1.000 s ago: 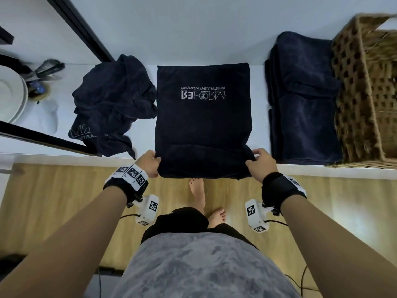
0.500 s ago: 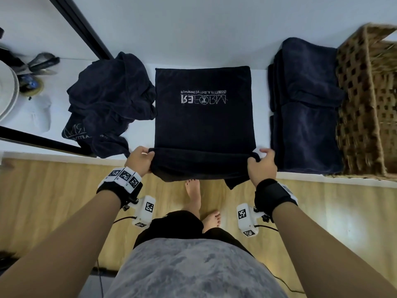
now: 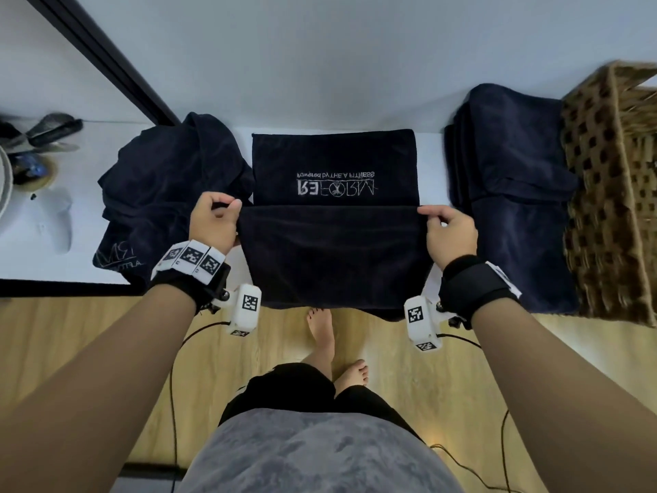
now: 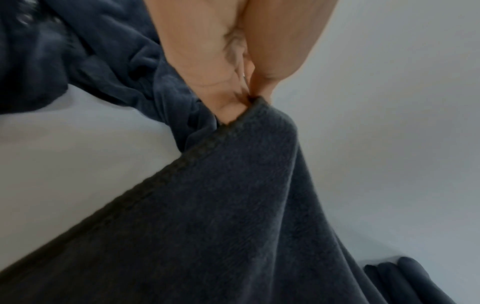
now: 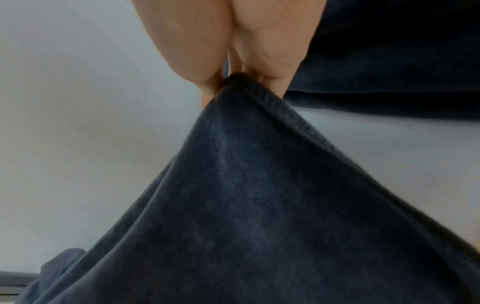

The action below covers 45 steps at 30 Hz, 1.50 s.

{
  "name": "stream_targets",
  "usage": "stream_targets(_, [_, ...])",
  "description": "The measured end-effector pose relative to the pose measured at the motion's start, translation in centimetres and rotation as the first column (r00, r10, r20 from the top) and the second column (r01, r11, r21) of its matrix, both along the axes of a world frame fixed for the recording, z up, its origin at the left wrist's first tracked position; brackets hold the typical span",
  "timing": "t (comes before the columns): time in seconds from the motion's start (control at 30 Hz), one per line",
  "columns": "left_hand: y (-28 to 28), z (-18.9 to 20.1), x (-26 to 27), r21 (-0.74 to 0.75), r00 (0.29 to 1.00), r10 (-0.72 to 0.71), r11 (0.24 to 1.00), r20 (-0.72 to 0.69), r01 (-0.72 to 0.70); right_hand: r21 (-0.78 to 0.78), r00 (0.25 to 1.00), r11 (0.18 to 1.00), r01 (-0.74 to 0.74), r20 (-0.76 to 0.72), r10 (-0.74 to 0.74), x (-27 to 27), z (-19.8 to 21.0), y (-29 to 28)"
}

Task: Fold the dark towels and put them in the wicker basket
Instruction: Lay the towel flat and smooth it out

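A dark navy towel (image 3: pixel 334 250) with white lettering lies on the white counter (image 3: pixel 53 250) in front of me, its near edge lifted and carried over the middle. My left hand (image 3: pixel 217 222) pinches the left corner of that lifted edge (image 4: pixel 259 127). My right hand (image 3: pixel 448 229) pinches the right corner (image 5: pixel 241 96). A crumpled heap of dark towels (image 3: pixel 167 193) sits to the left. Folded dark towels (image 3: pixel 515 193) are stacked on the right, beside the wicker basket (image 3: pixel 611 193).
A black frame edge (image 3: pixel 106 58) runs diagonally at the back left, and a black strip (image 3: pixel 64 288) borders the counter's near left edge. Brushes and a plate rim (image 3: pixel 42 133) sit at far left. Wooden floor and my bare feet (image 3: pixel 320 325) are below.
Both hands have lifted the towel's near edge off the counter's front and carried it away from me, up to the middle of the towel just below the lettering.
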<state>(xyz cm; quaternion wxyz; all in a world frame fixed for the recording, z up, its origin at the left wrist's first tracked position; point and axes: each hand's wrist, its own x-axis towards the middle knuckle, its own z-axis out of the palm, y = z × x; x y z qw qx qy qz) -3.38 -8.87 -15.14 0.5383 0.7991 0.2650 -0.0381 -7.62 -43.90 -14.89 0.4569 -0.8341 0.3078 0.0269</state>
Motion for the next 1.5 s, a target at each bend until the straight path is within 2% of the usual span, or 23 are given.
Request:
stream_targets(0.23, [-0.1,-2.2,5.9,0.1,0.999,-0.037,0.994,-0.035,0.04,-0.063,0.999,0.998,0.014,-0.048,-0.017,5.2,-1.7,0.5])
stream_targets(0.43, [0.0,-4.9,7.7,0.126,0.979,-0.129,0.981,-0.159,0.15,-0.117,0.989,0.993,0.001,-0.144,-0.018,6.2,-3.9,1.1])
stream_targets(0.57, [0.3,-5.1,6.4,0.16,0.967,-0.182,0.964,-0.178,0.211,-0.108,0.996,0.993,0.036,-0.075,-0.045,3.9,-4.0,1.7])
stream_targets(0.7, [0.4,-4.6,3.5,0.211,0.971,-0.195,0.952,-0.135,0.221,-0.065,0.997,0.996,0.064,-0.028,-0.066,0.2,-4.1,1.9])
stream_targets(0.77, [0.6,-4.5,1.5,0.261,0.967,-0.213,0.934,-0.138,0.243,-0.082,0.996,0.994,0.069,-0.056,-0.074,-2.2,-4.3,1.9])
stream_targets(0.9, [1.1,-5.1,-3.3,0.314,0.941,-0.216,0.903,-0.26,0.294,-0.121,0.983,0.991,0.057,-0.166,-0.077,-7.4,-4.9,2.1])
stream_targets(1.0, [1.6,-6.1,-7.0,0.299,0.913,-0.154,0.913,-0.377,0.277,-0.092,0.959,0.993,0.07,-0.266,-0.093,-10.6,-5.6,2.3])
stream_targets(1.1, [1.9,-7.0,-10.6,0.254,0.887,-0.062,0.947,-0.458,0.198,-0.093,0.91,0.996,0.013,-0.411,-0.05,-12.9,-6.3,2.0])
stream_targets(1.2, [1.6,-7.7,-12.9,0.202,0.876,-0.027,0.969,-0.482,0.141,-0.03,0.854,1.0,-0.004,-0.52,-0.013,-14.1,-7.3,1.1])
stream_targets(1.33, [2.0,-8.1,-12.6,0.211,0.879,0.012,0.972,-0.477,0.101,0.101,0.868,0.994,0.052,-0.497,0.005,-14.3,-8.5,0.6])
stream_targets(1.43, [1.3,-8.1,-12.7,0.049,0.88,0.027,0.999,-0.474,-0.005,0.183,0.891,0.981,0.065,-0.454,0.026,-14.6,-9.1,0.9])
stream_targets(1.5, [0.6,-8.1,-12.9,-0.023,0.87,-0.02,1.0,-0.493,0.01,0.24,0.905,0.968,0.07,-0.423,0.04,-14.7,-9.3,1.3])
